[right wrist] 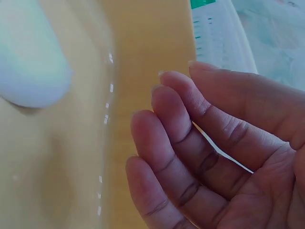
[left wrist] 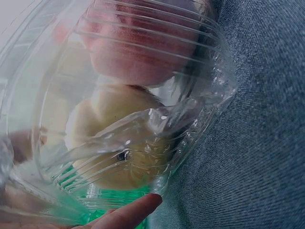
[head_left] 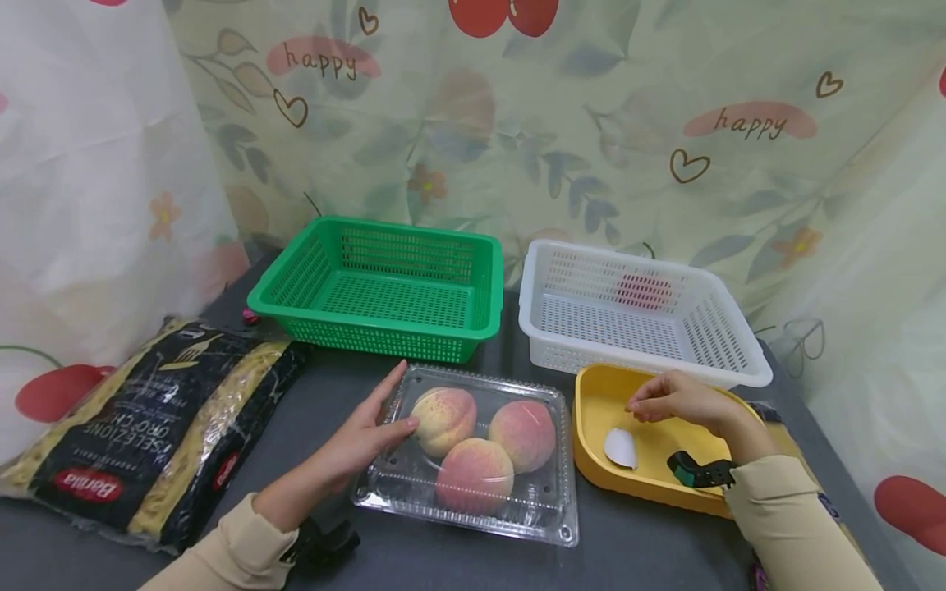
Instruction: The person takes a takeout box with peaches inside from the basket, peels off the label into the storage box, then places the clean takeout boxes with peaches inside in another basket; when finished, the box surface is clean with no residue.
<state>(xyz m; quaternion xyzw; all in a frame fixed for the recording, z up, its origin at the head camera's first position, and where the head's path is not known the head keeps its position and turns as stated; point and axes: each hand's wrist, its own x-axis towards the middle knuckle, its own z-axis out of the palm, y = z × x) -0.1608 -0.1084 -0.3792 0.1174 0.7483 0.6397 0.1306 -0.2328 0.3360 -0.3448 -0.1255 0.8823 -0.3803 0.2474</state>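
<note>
Three peaches (head_left: 475, 476) sit inside a clear plastic clamshell box (head_left: 535, 501) on the dark table. My left hand (head_left: 369, 431) touches the box's left side, thumb on the lid and index finger straight along the edge; its other fingers are mostly hidden. In the left wrist view, a straight fingertip (left wrist: 143, 206) lies beside the ribbed plastic. Over the yellow tray (head_left: 584, 443) hovers my right hand (head_left: 683, 398), fingers loosely bent, thumb close to the index fingertip, nothing visible in them. A white, round-ended flat piece (head_left: 620, 448) lies in the tray.
Behind the box stands a green basket (head_left: 384, 332), with a white basket (head_left: 562, 351) to its right. A Barilla pasta bag (head_left: 140, 435) lies at the left. Another package (head_left: 787, 439) shows partly under the right forearm. Printed curtains (head_left: 473, 164) enclose the table.
</note>
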